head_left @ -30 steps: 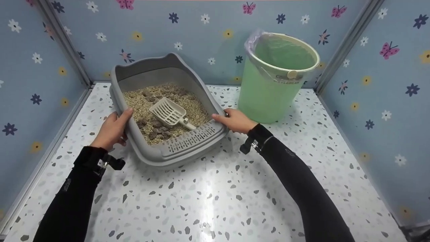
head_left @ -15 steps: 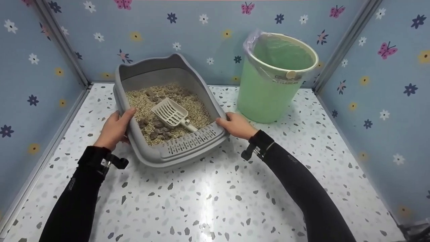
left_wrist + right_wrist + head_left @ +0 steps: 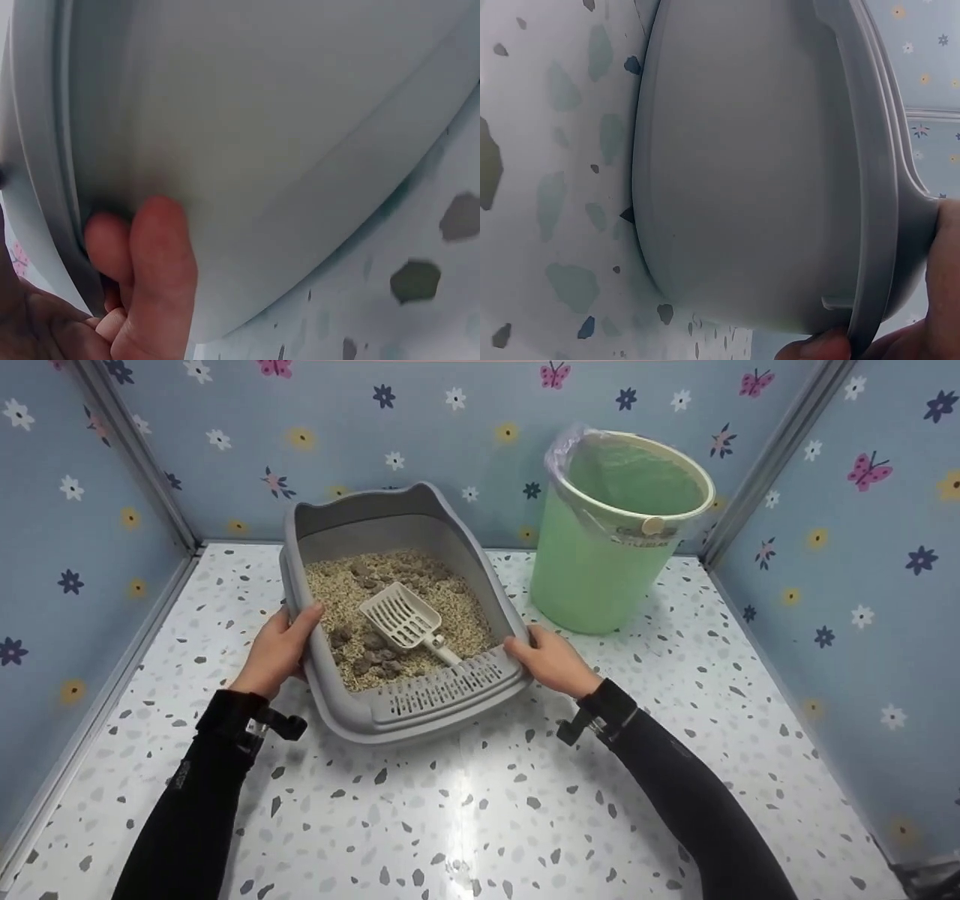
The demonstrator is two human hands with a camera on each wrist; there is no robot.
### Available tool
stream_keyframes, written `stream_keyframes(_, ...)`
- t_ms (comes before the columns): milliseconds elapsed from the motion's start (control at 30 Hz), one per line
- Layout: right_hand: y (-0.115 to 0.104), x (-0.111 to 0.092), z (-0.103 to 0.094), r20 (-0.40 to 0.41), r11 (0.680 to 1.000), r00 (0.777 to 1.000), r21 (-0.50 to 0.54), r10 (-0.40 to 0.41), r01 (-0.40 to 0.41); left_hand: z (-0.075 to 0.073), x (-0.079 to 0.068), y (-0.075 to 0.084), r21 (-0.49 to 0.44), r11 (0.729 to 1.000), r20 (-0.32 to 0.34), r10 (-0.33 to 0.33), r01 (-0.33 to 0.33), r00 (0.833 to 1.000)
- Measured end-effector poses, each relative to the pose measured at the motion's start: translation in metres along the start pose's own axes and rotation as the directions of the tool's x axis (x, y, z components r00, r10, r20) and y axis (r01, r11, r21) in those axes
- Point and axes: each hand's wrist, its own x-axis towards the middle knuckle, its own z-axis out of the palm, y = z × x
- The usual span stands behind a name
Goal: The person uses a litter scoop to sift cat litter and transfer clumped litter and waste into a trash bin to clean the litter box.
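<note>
A grey litter box, turned at an angle, stands between both hands in the head view. Its bed of tan litter has several brown clumps in it. On top lies a cream slotted litter scoop, its handle resting toward the perforated front ledge. My left hand grips the left rim, thumb on top; the left wrist view shows curled fingers beneath the rim against the outer wall. At the front right corner my right hand holds the rim, with a fingertip under it.
A green trash can with a thin plastic liner stands behind and to the right of the box. Flower-patterned panels close off the back and both sides. The speckled white surface extends in front of the box.
The litter box has shifted to the right and slightly toward me, the scoop riding along in it. Both hands have moved with it, keeping hold of the rim.
</note>
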Motion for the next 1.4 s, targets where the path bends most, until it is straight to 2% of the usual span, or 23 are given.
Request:
stream_keyframes(167, 0.007, -0.010, -0.002, -0.014, 0.999, 1.000, 0.036, 0.023, -0.022, 0.010, -0.002, 0.000, -0.013, 1.000, -0.019, 0.007, -0.007, 1.000)
stream_keyframes(467, 0.016, -0.024, -0.005, -0.041, 0.995, 0.999, 0.095, -0.007, 0.011, 0.028, -0.007, -0.001, -0.073, 0.997, -0.060, 0.018, -0.022, 0.998)
stream_keyframes(700, 0.021, -0.035, -0.007, -0.069, 0.997, 0.998, 0.074, -0.001, 0.006, 0.032, -0.012, 0.000, -0.094, 0.996, -0.033, -0.001, -0.003, 0.999)
stream_keyframes(1033, 0.025, -0.045, -0.013, -0.062, 0.998, 0.998, 0.067, 0.015, -0.011, 0.041, -0.014, -0.001, -0.103, 0.995, -0.029, -0.015, 0.012, 0.999)
stream_keyframes(1133, 0.026, -0.046, -0.017, -0.044, 0.999, 0.999, 0.042, 0.017, -0.015, 0.043, -0.015, 0.000, -0.094, 0.995, -0.029, -0.015, 0.013, 0.999)
stream_keyframes(1233, 0.023, -0.045, -0.024, 0.010, 1.000, 1.000, 0.003, 0.029, -0.029, 0.043, -0.015, 0.001, -0.091, 0.996, -0.031, -0.020, 0.017, 0.999)
stream_keyframes(1400, 0.009, -0.039, -0.042, 0.095, 0.988, 0.995, -0.156, 0.029, -0.013, 0.041, -0.014, 0.005, -0.115, 0.993, -0.035, -0.046, 0.042, 0.998)
